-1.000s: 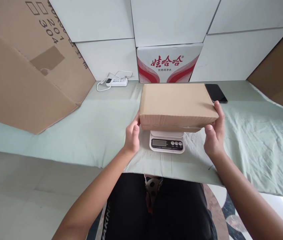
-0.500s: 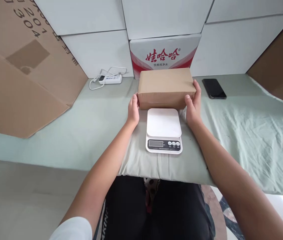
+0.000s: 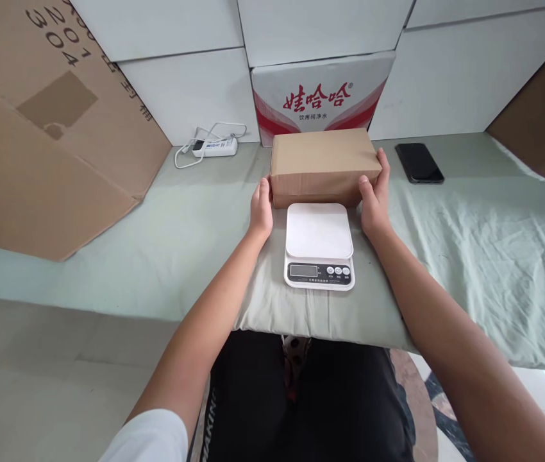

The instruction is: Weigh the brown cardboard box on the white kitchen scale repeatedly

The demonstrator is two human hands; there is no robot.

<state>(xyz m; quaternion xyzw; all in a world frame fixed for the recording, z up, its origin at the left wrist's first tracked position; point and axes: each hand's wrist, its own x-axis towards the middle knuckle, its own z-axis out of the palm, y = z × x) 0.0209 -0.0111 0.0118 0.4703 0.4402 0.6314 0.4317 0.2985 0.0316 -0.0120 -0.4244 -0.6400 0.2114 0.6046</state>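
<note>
We note that the cardboard box (image 3: 325,163), held over the scale a second ago, now sits behind it towards the far edge of the surface (image 3: 181,224), on which it appears to rest. The white scale (image 3: 319,247), near the middle of the near edge, consequently has its plate uncovered; we judge the weighing area freed. Contact between box and scale we cannot confirm. On the left, we find the left hand (image 3: 261,208) gripping the box's left end, thumb raised beside the front corner. On the right, the right hand (image 3: 374,199) grips the other end, thumb against the front face. Both arms extend forward across the near edge.
</note>
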